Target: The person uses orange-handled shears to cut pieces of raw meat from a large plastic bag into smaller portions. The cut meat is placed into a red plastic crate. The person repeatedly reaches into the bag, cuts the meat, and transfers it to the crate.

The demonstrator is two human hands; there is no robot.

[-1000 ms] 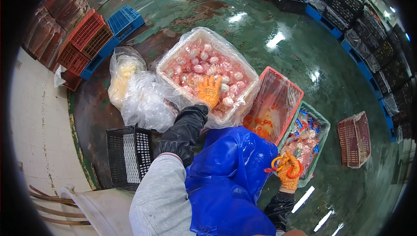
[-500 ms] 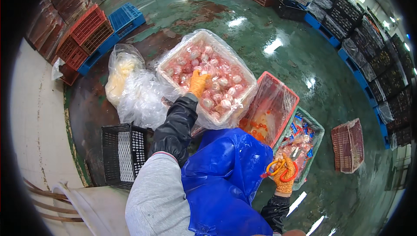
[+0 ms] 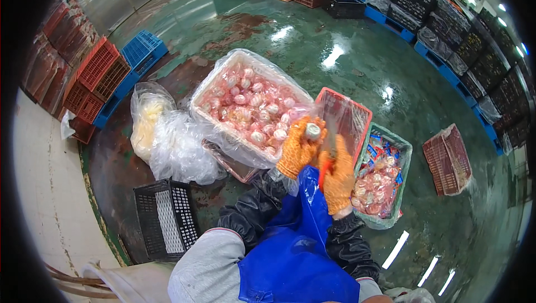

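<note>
In front of my body my left hand [image 3: 295, 152], in an orange glove, is closed on a plastic-wrapped packet with a round silvery end [image 3: 312, 131]. Beside it my right hand [image 3: 339, 184], also gloved, grips scissors [image 3: 322, 170] by their orange-red handles. The blades point up next to the packet, but blur hides whether they touch it. A white crate [image 3: 202, 91] lined with clear plastic holds several pink packets with round pale ends. To its right, a red crate [image 3: 366, 114] sits partly behind my hands. A green crate [image 3: 406, 177] holds pink packets and blue-and-red wrappers.
Bags of clear plastic [image 3: 181, 147] lie left of the white crate, with a black crate [image 3: 146, 219] nearer me. A reddish crate [image 3: 448, 160] stands on the wet floor at right. Stacked black crates [image 3: 469, 52] on blue pallets line the right side.
My left hand has come out of the white crate with a packet. My right hand has brought the scissors from beside the green crate to the left hand. The view has shifted slightly.
</note>
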